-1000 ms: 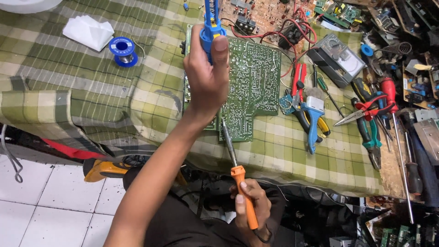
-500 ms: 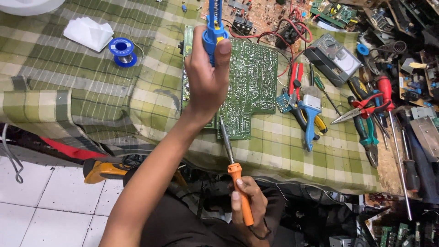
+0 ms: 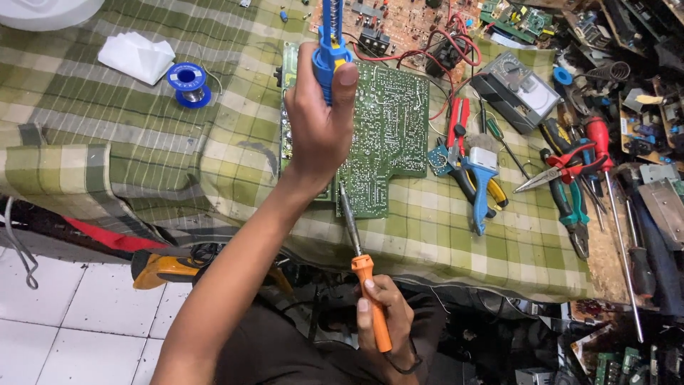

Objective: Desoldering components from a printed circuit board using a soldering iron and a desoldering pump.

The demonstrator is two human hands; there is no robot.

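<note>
The left hand (image 3: 318,117) is curled tight around a blue pump (image 3: 330,44), thumb on its top, held above the green board (image 3: 385,128) that lies on the checked cloth (image 3: 128,128); the right hand (image 3: 385,324), near of the board, grips an orange iron (image 3: 367,296), its tip touching the board's near edge. Pliers (image 3: 477,178) lie right of the board; a solder spool (image 3: 189,82) left of it.

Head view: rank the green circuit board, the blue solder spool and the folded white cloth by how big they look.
1. green circuit board, clearly largest, though partly hidden by the left hand.
2. folded white cloth.
3. blue solder spool, smallest.
All lie on the checked cloth, so nearness hardly skews this.
</note>
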